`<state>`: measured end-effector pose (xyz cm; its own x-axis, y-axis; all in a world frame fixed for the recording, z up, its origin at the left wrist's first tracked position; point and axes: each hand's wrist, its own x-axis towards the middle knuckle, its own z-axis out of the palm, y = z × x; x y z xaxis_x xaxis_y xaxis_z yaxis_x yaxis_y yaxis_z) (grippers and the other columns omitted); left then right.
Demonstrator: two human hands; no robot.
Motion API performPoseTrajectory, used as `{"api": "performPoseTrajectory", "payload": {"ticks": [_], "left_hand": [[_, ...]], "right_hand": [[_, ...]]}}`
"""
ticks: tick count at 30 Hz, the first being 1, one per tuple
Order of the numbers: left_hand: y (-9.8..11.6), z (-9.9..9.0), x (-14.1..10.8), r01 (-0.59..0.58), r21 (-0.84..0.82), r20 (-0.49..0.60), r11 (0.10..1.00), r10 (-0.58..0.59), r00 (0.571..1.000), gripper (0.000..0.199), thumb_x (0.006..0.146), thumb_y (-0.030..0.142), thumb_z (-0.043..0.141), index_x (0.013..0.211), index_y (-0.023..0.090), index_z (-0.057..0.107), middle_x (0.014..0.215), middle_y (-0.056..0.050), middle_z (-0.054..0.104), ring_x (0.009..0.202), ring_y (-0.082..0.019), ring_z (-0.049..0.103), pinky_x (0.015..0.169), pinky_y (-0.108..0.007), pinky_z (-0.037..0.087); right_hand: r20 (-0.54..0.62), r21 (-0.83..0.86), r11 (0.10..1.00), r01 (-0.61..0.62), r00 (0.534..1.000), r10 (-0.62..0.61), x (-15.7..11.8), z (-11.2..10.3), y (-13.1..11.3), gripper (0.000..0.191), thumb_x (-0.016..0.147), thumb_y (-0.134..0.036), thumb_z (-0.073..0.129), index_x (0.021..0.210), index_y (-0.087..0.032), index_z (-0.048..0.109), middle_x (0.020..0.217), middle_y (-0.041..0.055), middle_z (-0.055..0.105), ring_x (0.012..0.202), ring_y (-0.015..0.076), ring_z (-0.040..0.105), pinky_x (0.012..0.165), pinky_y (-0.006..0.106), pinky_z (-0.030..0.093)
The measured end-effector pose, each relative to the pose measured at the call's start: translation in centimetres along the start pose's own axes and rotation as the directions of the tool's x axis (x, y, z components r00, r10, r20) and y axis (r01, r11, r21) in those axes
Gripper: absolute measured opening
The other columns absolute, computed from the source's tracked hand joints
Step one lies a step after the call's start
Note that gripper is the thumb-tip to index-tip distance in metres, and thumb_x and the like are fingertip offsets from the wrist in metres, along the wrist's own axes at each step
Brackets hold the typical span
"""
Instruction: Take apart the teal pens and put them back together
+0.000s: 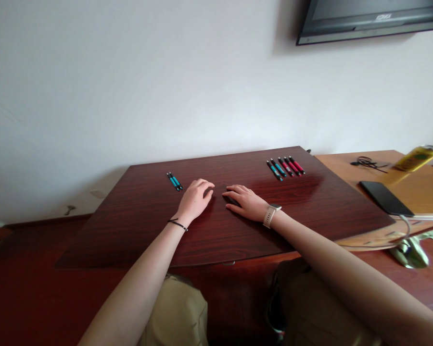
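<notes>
Resting palm-down on the table [216, 240] in the head view, the left hand [197, 196] and right hand [247, 202] curl loosely, thumbs apart, gripping nothing visible. 2 blue pens [175, 180] lie just beside the left hand; 5 more pens [286, 166], blue and red, line up beyond the right. They look light, stiff, slightly slippery: pinch mid-barrel.

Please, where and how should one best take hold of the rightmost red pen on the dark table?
Probably pinch the rightmost red pen around mid-barrel, coming from above and its right: it lies flat, with another red pen close on its left.
</notes>
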<state>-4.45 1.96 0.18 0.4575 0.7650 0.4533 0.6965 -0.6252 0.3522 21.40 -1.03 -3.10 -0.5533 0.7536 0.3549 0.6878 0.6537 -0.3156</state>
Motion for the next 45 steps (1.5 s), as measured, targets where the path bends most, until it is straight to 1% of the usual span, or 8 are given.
{"api": "performPoseTrajectory", "payload": {"ticks": [4, 9, 12, 17, 22, 33, 41, 45], "left_hand": [[-2.9, -1.5, 0.0, 0.169, 0.225, -0.112, 0.960, -0.147, 0.983, 0.029, 0.102, 0.027, 0.058, 0.127, 0.021, 0.071, 0.135, -0.015, 0.066, 0.131, -0.035, 0.057, 0.117, -0.052, 0.044], [-6.5, -2.0, -1.3, 0.363, 0.393, -0.128, 0.845, -0.341, 0.931, 0.039, 0.100, 0.033, 0.060, 0.137, 0.020, 0.066, 0.153, -0.020, 0.057, 0.142, -0.042, 0.049, 0.115, -0.059, 0.044], [-7.2, -1.8, -1.8, 0.402, 0.418, -0.099, 0.815, -0.399, 0.912, 0.037, 0.102, 0.035, 0.056, 0.133, 0.019, 0.068, 0.146, -0.021, 0.061, 0.136, -0.042, 0.054, 0.111, -0.058, 0.047], [-6.5, -1.5, -1.6, 0.417, 0.460, -0.073, 0.784, -0.435, 0.898, 0.038, 0.104, 0.036, 0.050, 0.131, 0.019, 0.070, 0.141, -0.020, 0.064, 0.130, -0.039, 0.058, 0.108, -0.055, 0.047], [-5.9, -1.6, -1.4, 0.403, 0.506, -0.079, 0.763, -0.425, 0.902, 0.035, 0.104, 0.035, 0.051, 0.127, 0.021, 0.073, 0.137, -0.017, 0.068, 0.130, -0.037, 0.057, 0.108, -0.051, 0.046], [-5.8, -1.3, -1.3, 0.344, 0.450, -0.081, 0.824, -0.346, 0.935, 0.027, 0.101, 0.029, 0.055, 0.116, 0.023, 0.077, 0.125, -0.014, 0.075, 0.120, -0.036, 0.063, 0.106, -0.052, 0.043], [-4.9, -0.7, -0.9, 0.179, 0.308, -0.009, 0.934, -0.185, 0.983, 0.026, 0.100, 0.025, 0.057, 0.117, 0.023, 0.077, 0.129, -0.013, 0.075, 0.119, -0.034, 0.068, 0.106, -0.049, 0.049], [-4.7, -0.2, -0.9, 0.088, 0.226, 0.016, 0.970, -0.094, 0.995, 0.016, 0.100, 0.024, 0.059, 0.106, 0.024, 0.074, 0.127, -0.011, 0.074, 0.114, -0.030, 0.070, 0.104, -0.043, 0.052]], "right_hand": [[0.009, -0.004, 1.000, -0.006, 1.000, 0.006, 0.0, -0.1, -0.1, 0.046, 0.107, -0.047, 0.058, 0.147, -0.023, 0.064, 0.155, 0.0167, 0.058, 0.146, 0.0336, 0.052, 0.122, 0.057, 0.045], [0.010, 0.002, 1.000, -0.013, 1.000, 0.013, -0.1, -0.1, -0.1, 0.046, 0.108, -0.047, 0.058, 0.147, -0.025, 0.064, 0.156, 0.0161, 0.057, 0.147, 0.0339, 0.051, 0.122, 0.057, 0.045], [0.013, -0.003, 1.000, -0.014, 1.000, 0.014, 0.0, 0.0, -0.1, 0.046, 0.108, -0.047, 0.058, 0.147, -0.024, 0.064, 0.156, 0.0164, 0.057, 0.147, 0.0337, 0.051, 0.122, 0.056, 0.045], [0.010, -0.007, 1.000, -0.006, 1.000, 0.007, -0.1, 0.1, 0.0, 0.046, 0.108, -0.046, 0.057, 0.147, -0.023, 0.064, 0.155, 0.0165, 0.057, 0.147, 0.0335, 0.051, 0.122, 0.056, 0.045], [0.002, 0.001, 1.000, -0.001, 1.000, 0.001, -0.1, 0.2, 0.2, 0.046, 0.108, -0.047, 0.057, 0.148, -0.024, 0.064, 0.155, 0.0162, 0.058, 0.147, 0.0332, 0.051, 0.122, 0.056, 0.045], [0.004, -0.012, 1.000, -0.009, 1.000, 0.009, -0.1, 0.2, 0.1, 0.047, 0.108, -0.047, 0.058, 0.147, -0.023, 0.064, 0.156, 0.0167, 0.057, 0.147, 0.0342, 0.051, 0.122, 0.056, 0.045], [-0.005, -0.003, 1.000, -0.003, 1.000, 0.003, -0.1, 0.3, 0.3, 0.046, 0.107, -0.047, 0.058, 0.147, -0.025, 0.064, 0.155, 0.0159, 0.058, 0.146, 0.0340, 0.052, 0.121, 0.057, 0.046], [0.000, -0.007, 1.000, -0.003, 1.000, 0.003, 0.0, 0.3, 0.2, 0.046, 0.107, -0.047, 0.058, 0.147, -0.023, 0.064, 0.155, 0.0165, 0.058, 0.146, 0.0341, 0.052, 0.121, 0.056, 0.046]]}}
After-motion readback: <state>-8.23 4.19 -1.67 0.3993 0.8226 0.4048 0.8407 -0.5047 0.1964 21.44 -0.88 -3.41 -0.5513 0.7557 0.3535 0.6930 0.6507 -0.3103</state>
